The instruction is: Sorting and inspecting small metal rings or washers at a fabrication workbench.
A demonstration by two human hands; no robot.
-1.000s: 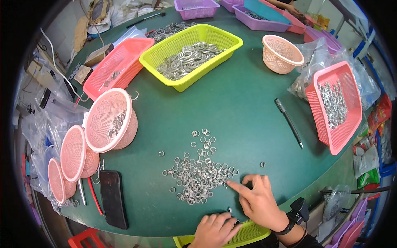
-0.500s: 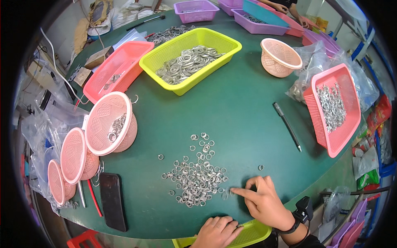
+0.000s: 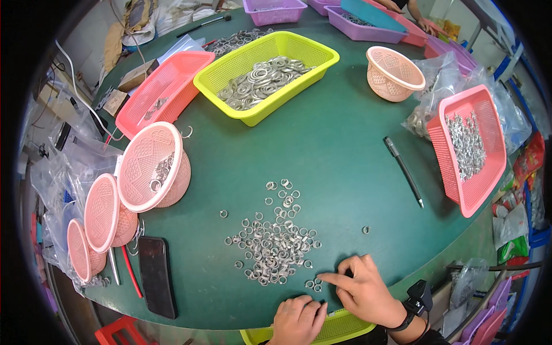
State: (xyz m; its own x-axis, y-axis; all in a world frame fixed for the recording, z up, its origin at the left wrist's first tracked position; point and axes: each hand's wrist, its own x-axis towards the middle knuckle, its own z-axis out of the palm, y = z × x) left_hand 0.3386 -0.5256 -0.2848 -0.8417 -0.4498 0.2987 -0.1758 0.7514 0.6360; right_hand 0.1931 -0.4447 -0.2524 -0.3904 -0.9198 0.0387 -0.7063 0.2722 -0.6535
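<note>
A loose pile of small silvery metal rings [image 3: 276, 247] lies on the green table. Near its lower right, a few rings [image 3: 314, 284] sit apart, with the index fingertip of my right hand [image 3: 362, 292] touching or almost touching them. That finger is stretched out while the others curl, and the hand grips nothing. At the near table edge rests my left hand [image 3: 298, 319], fingers bent side by side over the edge, with nothing visible in them; its thumb is hidden. Below both hands, a lime-green basket [image 3: 339, 329] shows under the table edge.
A lime basket of larger rings [image 3: 251, 121] stands farther back. Pink round baskets [image 3: 150, 198] and a black phone [image 3: 155, 276] lie left. Rightward are a black pen [image 3: 404, 172], a pink basket of metal parts [image 3: 445, 149] and a peach basket [image 3: 391, 86]. Another person's hands show at the far right.
My right index finger has drawn a few rings from the pile's right side toward the near edge. My left hand has shifted slightly left. The view has tilted a little.
</note>
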